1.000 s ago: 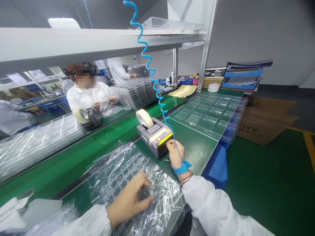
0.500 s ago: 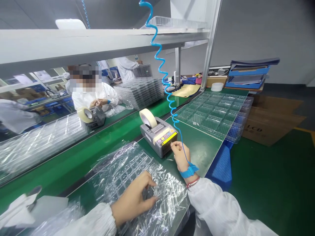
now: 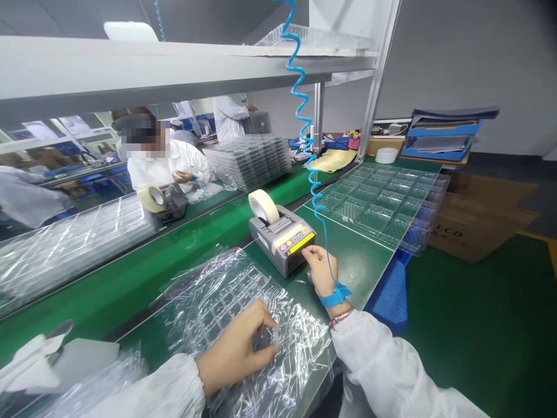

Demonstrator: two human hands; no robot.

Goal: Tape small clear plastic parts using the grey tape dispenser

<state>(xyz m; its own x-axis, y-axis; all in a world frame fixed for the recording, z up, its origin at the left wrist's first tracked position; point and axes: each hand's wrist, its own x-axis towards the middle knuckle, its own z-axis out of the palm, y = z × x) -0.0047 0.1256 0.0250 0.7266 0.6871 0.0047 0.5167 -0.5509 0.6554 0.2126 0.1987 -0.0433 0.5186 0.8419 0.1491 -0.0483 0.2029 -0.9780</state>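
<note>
Green workbench (image 3: 130, 284), tape dispenser (image 3: 278, 244), white shelf (image 3: 130, 72) overhead

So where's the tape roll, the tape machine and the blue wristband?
tape roll (image 3: 261, 202), head view, on its cream outer band
tape machine (image 3: 285, 261), head view, on its grey front
blue wristband (image 3: 335, 296), head view, on its strap

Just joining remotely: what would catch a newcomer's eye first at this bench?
The bright blue coiled cord drops past the shelf to a blue wrist strap on the right wrist. That right hand is at the front of a tape dispenser topped by a cream tape roll, while the left hand rests on a plastic-wrapped clear tray.
</note>
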